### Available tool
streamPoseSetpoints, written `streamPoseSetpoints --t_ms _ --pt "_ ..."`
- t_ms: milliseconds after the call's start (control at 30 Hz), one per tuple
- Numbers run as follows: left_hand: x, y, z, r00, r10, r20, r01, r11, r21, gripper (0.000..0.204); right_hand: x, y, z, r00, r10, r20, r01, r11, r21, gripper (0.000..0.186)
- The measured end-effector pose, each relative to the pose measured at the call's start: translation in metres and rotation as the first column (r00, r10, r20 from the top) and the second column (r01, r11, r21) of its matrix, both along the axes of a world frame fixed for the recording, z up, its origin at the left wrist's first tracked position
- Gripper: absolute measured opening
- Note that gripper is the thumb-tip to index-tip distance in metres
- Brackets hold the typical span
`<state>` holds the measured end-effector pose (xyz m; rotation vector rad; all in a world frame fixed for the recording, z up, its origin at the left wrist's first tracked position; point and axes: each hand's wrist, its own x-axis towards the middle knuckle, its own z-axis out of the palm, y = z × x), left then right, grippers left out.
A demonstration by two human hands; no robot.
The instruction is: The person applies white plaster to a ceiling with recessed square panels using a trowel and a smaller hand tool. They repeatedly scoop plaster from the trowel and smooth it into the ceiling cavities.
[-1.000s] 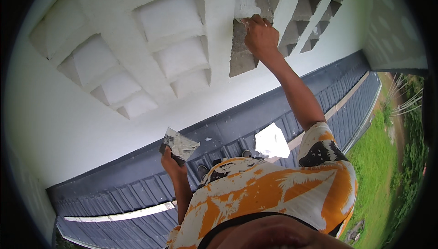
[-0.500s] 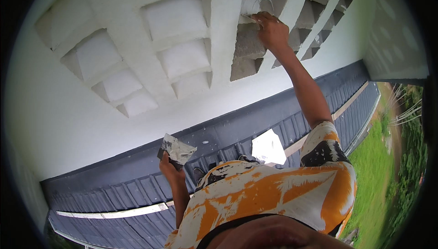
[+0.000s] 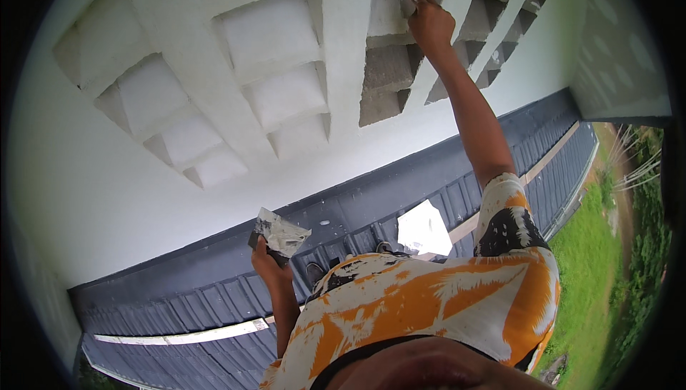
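Note:
My right hand (image 3: 433, 24) is raised to the wall and closed around a small putty knife (image 3: 408, 4), mostly hidden by my fingers. Its blade lies against the white-coated face of a recess (image 3: 386, 13). Below that recess, the wall hollow (image 3: 386, 66) is bare grey. Lower down, my left hand (image 3: 270, 265) grips a flat, dark-edged putty board (image 3: 257, 231) in front of my body. White putty (image 3: 284, 236) is smeared thickly over the board.
White-coated recesses (image 3: 271, 29) fill the wall's left side; grey ones (image 3: 480, 18) lie to the right. Below runs a dark ribbed roof (image 3: 207, 304) with wooden battens (image 3: 179, 338) and a white sheet (image 3: 424, 229). Beyond the roof edge, grass (image 3: 582, 261) lies at right.
My right hand has moved up within the recess, and the white coat beneath it looks smoother and wider. My left hand and the putty board have barely shifted.

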<state>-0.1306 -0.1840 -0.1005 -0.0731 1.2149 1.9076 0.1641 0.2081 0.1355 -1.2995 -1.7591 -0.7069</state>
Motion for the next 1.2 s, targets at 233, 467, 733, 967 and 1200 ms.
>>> streamPoseSetpoints --t_ms 233,467,733,967,1200 --pt "-0.001 -0.005 -0.008 1.0 0.01 0.012 -0.01 1.0 -0.007 0.03 0.01 -0.006 -0.032 0.997 -0.005 0.073 0.011 0.997 -0.077 0.037" --pt "-0.003 -0.005 -0.017 1.0 0.018 0.007 -0.018 1.0 -0.024 0.029 0.031 -0.039 -0.076 0.985 0.163 -0.057 -0.161 0.986 0.037 0.043" --pt "0.005 0.022 0.017 0.995 -0.069 -0.072 0.072 0.996 0.047 0.029 -0.002 0.012 0.002 0.997 0.067 0.027 -0.067 0.998 -0.004 0.042" --pt "0.006 -0.009 -0.01 0.999 0.042 -0.012 -0.042 0.999 -0.032 0.031 0.035 -0.043 -0.063 0.991 0.117 0.07 -0.105 0.981 -0.16 0.04" --pt "0.003 0.007 0.007 0.996 -0.024 -0.087 0.029 0.998 0.052 0.031 0.016 -0.007 -0.011 0.985 0.098 -0.138 -0.1 0.995 -0.001 0.038"
